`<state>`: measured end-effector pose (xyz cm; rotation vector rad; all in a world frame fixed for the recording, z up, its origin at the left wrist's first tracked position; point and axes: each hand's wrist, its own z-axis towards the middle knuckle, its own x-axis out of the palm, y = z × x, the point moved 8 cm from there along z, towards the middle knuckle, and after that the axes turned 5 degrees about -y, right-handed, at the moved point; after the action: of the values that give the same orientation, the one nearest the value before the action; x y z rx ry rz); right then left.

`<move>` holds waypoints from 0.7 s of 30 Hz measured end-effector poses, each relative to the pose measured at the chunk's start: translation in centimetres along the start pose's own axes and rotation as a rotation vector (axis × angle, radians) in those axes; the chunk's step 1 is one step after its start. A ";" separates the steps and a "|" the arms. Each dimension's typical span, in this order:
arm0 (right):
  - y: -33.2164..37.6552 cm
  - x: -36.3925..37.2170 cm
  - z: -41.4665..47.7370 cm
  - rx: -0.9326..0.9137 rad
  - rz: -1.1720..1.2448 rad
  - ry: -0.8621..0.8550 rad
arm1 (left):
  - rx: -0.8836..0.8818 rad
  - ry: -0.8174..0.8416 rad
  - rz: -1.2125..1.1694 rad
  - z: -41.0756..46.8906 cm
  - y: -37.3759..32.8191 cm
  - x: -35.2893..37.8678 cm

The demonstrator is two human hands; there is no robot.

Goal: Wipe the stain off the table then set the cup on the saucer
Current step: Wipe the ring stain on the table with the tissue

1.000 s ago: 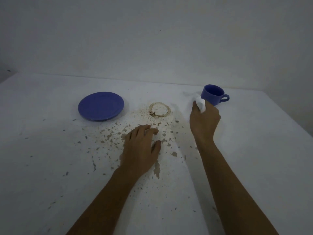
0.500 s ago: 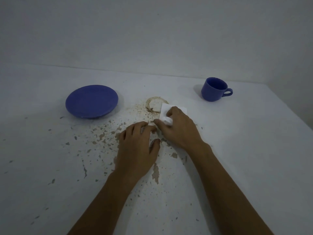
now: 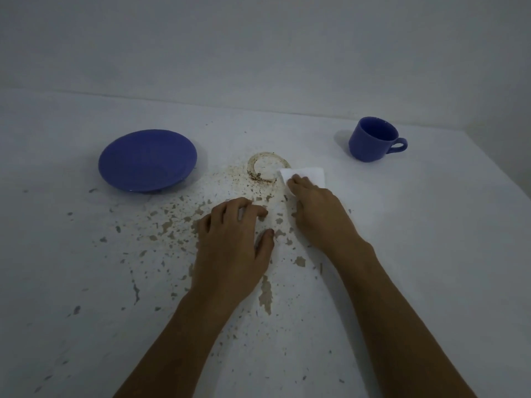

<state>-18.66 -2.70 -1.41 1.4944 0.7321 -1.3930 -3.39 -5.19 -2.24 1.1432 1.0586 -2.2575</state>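
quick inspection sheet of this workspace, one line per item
surface: white table, paint chipped in many brown patches around the middle
stain: brown ring stain between saucer and cup, its right edge under the tissue
tissue: white folded tissue flat on the table
saucer: blue saucer at left, nothing on it
cup: blue cup upright at right, handle pointing right, apart from the saucer
clutter: nothing seen
grippers: right hand presses the tissue with its fingertips; left hand rests palm down on the table, holding nothing
cables: nothing seen
surroundings: plain white wall behind the table, dim light
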 end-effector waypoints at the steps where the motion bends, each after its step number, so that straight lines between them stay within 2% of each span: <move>1: 0.0 0.1 0.7 0.019 0.001 -0.007 | 0.002 -0.001 0.002 0.0 0.0 0.0; 4: 1.3 0.5 2.0 0.001 0.030 -0.033 | 0.000 -0.001 0.012 0.0 -0.1 -0.1; 9: 2.9 1.1 -0.3 -0.139 0.030 0.037 | 0.011 -0.016 0.019 -0.1 -0.1 -0.1; 15: 1.7 0.4 0.6 -0.052 -0.007 0.006 | 0.002 -0.016 0.030 0.0 -0.1 0.1; 18: 3.6 0.6 1.0 -0.087 0.015 -0.032 | 0.018 -0.032 0.041 -0.1 -0.2 0.0; 21: 4.1 1.2 -0.2 -0.165 0.014 0.043 | 0.036 -0.041 0.046 -0.1 -0.2 0.0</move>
<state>-14.70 -4.35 -1.64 1.4008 0.8407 -1.2616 -3.48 -5.01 -2.18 1.1189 0.9695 -2.2631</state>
